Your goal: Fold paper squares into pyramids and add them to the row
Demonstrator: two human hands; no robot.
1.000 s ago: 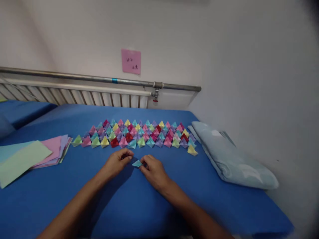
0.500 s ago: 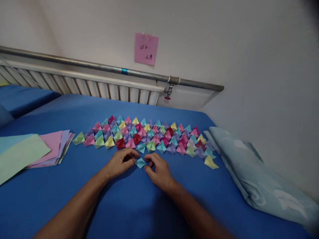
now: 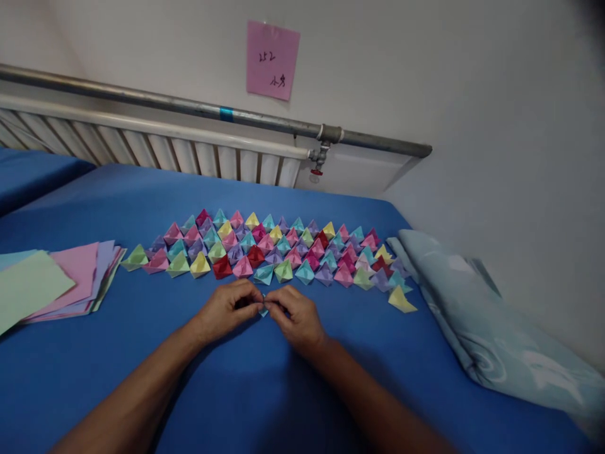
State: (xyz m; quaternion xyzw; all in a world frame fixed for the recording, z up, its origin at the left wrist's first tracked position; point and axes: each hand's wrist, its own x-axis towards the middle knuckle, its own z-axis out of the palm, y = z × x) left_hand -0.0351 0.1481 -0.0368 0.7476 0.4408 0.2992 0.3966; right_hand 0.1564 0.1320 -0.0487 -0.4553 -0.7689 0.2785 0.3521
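Between my hands is a small light-blue folded paper boat (image 3: 264, 311), mostly hidden by my fingers. My left hand (image 3: 231, 309) pinches its left side with thumb and forefinger. From the right, my right hand (image 3: 295, 315) pinches it the same way, the fingertips of both hands nearly meeting. Just beyond my fingers stand several rows of folded paper boats in many colours; a teal boat (image 3: 264, 274) and a green boat (image 3: 284, 271) are the closest ones.
Coloured paper sheets (image 3: 33, 287) lie stacked at the left on the blue surface (image 3: 227, 397). A folded pale-blue cloth (image 3: 477, 328) runs along the right side. A yellow boat (image 3: 401, 299) sits at the rows' right end. Behind are a radiator (image 3: 179, 154) and a pipe (image 3: 155, 101).
My hands have closed in on the light-blue boat, the right one moving left, and the boat is now largely covered. The view has tilted slightly downward.
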